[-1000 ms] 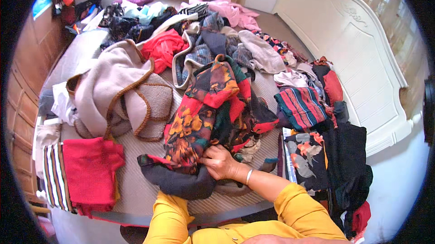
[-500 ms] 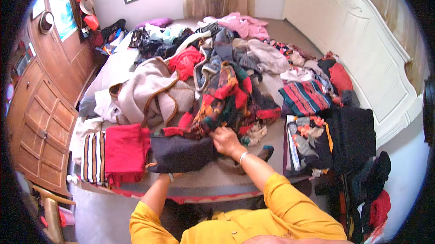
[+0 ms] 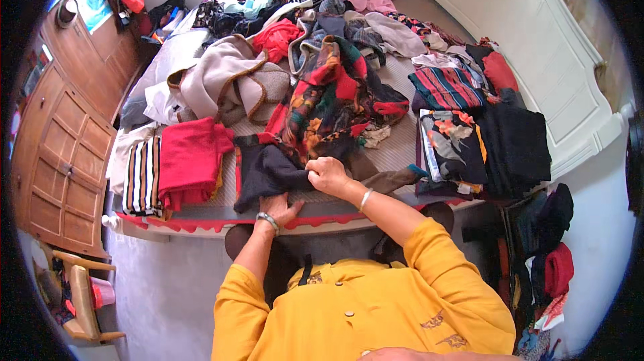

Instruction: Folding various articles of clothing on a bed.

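Note:
A dark grey-black garment [image 3: 265, 172] lies bunched at the front edge of the bed; its exact kind I cannot make out. At its right end my right hand [image 3: 329, 177] is closed in a fist, pinching the cloth. My left hand [image 3: 280, 209] reaches under the garment's lower edge, thumb out to the side, the other fingers hidden by fabric. Just beyond lies a crumpled red, black and green patterned garment [image 3: 329, 103], touching the dark one. A grey-brown piece of cloth with a dark teal end [image 3: 396, 178] stretches to the right of my right hand.
Folded red cloth [image 3: 191, 156] and a striped piece [image 3: 142, 176] sit at left. At right are a folded floral stack [image 3: 453, 150] and folded black cloth [image 3: 513, 153]. A beige blanket [image 3: 225, 79] and heaped clothes lie farther back. A white headboard [image 3: 530, 52] borders the bed.
The view has tilted down. The dark garment, smoother and broader before, is now more bunched. My left hand, hidden beneath it earlier, shows more; my right hand keeps its grip.

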Demonstrator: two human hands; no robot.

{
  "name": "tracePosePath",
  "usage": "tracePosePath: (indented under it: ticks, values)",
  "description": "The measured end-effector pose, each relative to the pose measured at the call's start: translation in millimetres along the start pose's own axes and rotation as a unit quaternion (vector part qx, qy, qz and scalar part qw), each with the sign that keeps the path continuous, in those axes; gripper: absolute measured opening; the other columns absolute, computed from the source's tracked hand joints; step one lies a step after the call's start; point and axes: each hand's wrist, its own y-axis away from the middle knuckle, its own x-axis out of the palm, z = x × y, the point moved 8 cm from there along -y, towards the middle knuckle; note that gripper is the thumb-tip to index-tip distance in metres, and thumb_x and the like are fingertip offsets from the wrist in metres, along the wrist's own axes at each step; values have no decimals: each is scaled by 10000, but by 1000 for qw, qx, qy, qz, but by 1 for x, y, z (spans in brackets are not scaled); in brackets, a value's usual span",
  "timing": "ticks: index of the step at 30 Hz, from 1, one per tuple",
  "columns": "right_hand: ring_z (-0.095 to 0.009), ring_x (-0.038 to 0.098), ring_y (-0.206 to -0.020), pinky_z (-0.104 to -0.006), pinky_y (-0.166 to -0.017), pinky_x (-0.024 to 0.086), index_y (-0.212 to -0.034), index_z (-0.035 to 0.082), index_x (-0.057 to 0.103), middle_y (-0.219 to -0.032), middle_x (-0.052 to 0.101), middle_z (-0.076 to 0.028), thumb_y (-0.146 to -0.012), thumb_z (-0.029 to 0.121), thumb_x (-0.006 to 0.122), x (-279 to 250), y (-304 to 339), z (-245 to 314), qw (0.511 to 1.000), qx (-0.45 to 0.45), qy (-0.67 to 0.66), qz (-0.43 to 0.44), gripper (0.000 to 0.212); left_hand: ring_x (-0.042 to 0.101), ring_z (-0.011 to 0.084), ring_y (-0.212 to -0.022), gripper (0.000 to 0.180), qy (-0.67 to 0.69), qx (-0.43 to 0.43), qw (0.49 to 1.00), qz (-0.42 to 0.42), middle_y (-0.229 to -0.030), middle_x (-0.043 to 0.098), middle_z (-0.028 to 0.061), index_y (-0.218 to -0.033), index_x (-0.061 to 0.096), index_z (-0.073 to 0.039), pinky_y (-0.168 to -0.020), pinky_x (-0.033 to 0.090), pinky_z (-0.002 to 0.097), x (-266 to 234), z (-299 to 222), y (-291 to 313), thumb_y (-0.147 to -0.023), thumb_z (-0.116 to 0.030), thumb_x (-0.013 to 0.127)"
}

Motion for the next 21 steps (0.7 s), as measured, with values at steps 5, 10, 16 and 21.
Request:
tracePosePath:
  ticks: [5, 10, 16, 21]
  values:
    - [-328, 614, -670, -402, -605, 480, -771, 12, 610, -698, 598, -187, -715, 110, 523, -26, 62, 50, 986, -54, -152, 35, 143, 522, 329, -1144, 494, 9, -158, 941, 300, -1210, 570, 189, -1230, 547, -72, -986, 382, 376, 13, -7, 17, -868, -396, 456]
    - [-316, 605, -671, -387, -594, 479, -789, 25, 592, -688, 570, -156, -731, 43, 556, -21, 127, 128, 943, -150, -248, 163, 71, 513, 320, -1155, 505, 173, -90, 933, 301, -1228, 558, 176, -1235, 538, -68, -1001, 366, 386, 9, -36, 42, -876, -407, 436]
    - [-323, 597, -815, -387, -742, 493, -974, 21, 587, -897, 605, -147, -747, 53, 612, -78, 103, 85, 980, -104, -155, -67, 231, 499, 307, -1170, 522, 411, 9, 874, 259, -1257, 540, 157, -1243, 524, -61, -1023, 343, 401, -9, -61, 94, -887, -424, 407]
    - [-373, 468, -1100, -459, -914, 423, -1260, 69, 465, -1231, 486, -166, -726, 272, 672, -119, 60, -54, 957, 108, 236, -130, 607, 488, 296, -1182, 537, 590, 115, 775, 194, -1280, 525, 141, -1250, 513, -56, -1041, 323, 413, -38, -101, 90, -897, -439, 383]
